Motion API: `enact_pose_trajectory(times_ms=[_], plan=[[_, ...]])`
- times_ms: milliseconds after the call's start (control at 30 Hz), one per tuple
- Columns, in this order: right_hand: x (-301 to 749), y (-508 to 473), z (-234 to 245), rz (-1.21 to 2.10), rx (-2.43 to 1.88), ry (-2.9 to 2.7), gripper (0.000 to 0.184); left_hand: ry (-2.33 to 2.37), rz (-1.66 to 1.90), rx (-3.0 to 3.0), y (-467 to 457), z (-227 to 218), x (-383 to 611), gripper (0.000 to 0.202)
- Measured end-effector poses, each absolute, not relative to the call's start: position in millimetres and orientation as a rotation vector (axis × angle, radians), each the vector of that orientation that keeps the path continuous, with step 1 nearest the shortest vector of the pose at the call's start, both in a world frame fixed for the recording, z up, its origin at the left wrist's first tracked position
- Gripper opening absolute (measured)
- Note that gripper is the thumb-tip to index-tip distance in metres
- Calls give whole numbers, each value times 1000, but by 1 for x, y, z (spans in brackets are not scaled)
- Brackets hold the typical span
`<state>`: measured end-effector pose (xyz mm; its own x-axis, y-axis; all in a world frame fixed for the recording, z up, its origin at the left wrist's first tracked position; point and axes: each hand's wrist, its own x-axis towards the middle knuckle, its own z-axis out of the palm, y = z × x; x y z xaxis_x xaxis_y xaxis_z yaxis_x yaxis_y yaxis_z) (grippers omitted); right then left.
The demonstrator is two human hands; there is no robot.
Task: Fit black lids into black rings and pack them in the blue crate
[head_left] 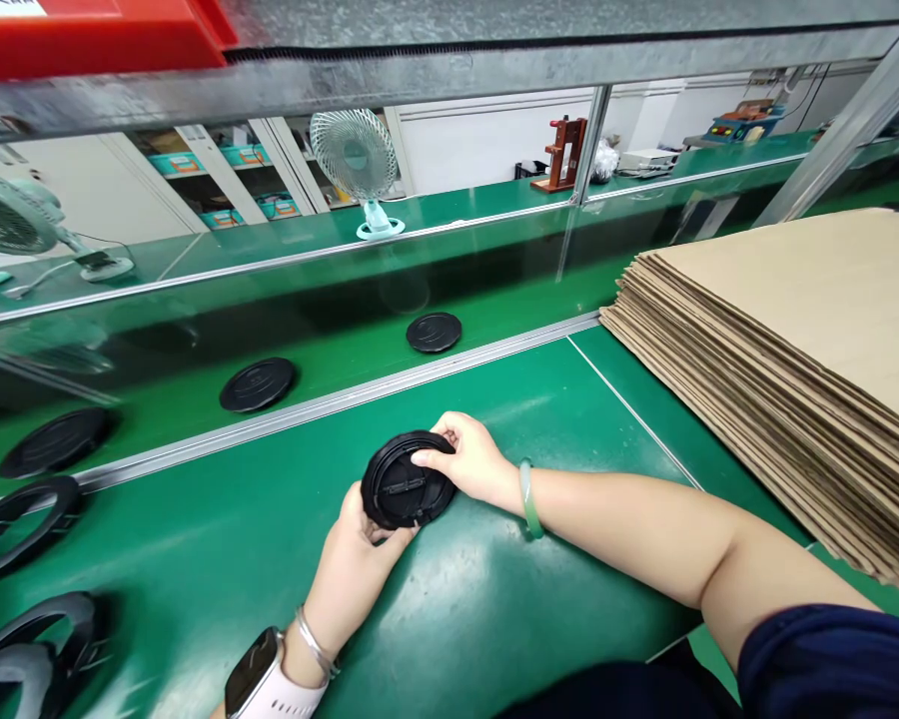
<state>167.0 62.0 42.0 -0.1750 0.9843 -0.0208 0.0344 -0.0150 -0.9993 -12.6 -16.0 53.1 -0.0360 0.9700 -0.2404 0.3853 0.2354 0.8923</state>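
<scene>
A round black plastic cap [406, 487] is held just above the green worktable [509, 589], its ribbed side with a raised centre bar facing me. My left hand [361, 554] grips its lower left rim, fingers partly hidden beneath. From the upper right, my right hand [473, 461] pinches the rim, the thumb lying over the inner face. Several black rings [37, 509] lie at the left on the table. On the green belt beyond the metal rail rest a black disc [435, 332], a second black disc [258, 384] and a third black disc [56, 441].
A tall stack of flat cardboard sheets [786, 330] stands at the right. The metal rail [345, 401] borders the belt. Overhead runs a grey metal beam [449, 75] with a red bin [90, 40] on it. A small fan [356, 160] stands on the far bench.
</scene>
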Motion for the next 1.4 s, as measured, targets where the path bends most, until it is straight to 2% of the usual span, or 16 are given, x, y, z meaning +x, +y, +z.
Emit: enact_pose_trajectory(times_ms=[267,367,500,533,700,867,967,1067,1133,1233,1400], plan=[[168,63,45,1306,-1228,-1388,31,1554,816,1273,-15,54,-12,67],[171,66,45,1397,-1128,-1453,30,1513,847,1206,-14,56,-11,68],[177,70,45,1620,-893,-1539,63,1480,857,1148,-14,59,-11,72],[178,70,46,1648,-881,-1542,66,1474,855,1141,-14,60,-11,74],[175,67,50,1634,-1040,-1515,51,1476,811,1113,-13,60,-8,79],[174,76,48,1613,-1136,-1459,51,1425,789,1098,-12,61,-8,84],[197,112,46,1324,-1252,-1331,52,1364,785,1143,-12,60,-11,89],[238,166,46,633,-1486,-1366,43,1351,765,1197,-12,57,-13,86],[263,200,43,332,-1641,-1582,46,1338,757,1221,-11,55,-14,84],[284,232,29,247,-1859,-1932,58,1303,762,1224,-11,53,-12,80],[286,236,1,25,-1928,-2105,62,1294,775,1347,-17,53,-4,67]])
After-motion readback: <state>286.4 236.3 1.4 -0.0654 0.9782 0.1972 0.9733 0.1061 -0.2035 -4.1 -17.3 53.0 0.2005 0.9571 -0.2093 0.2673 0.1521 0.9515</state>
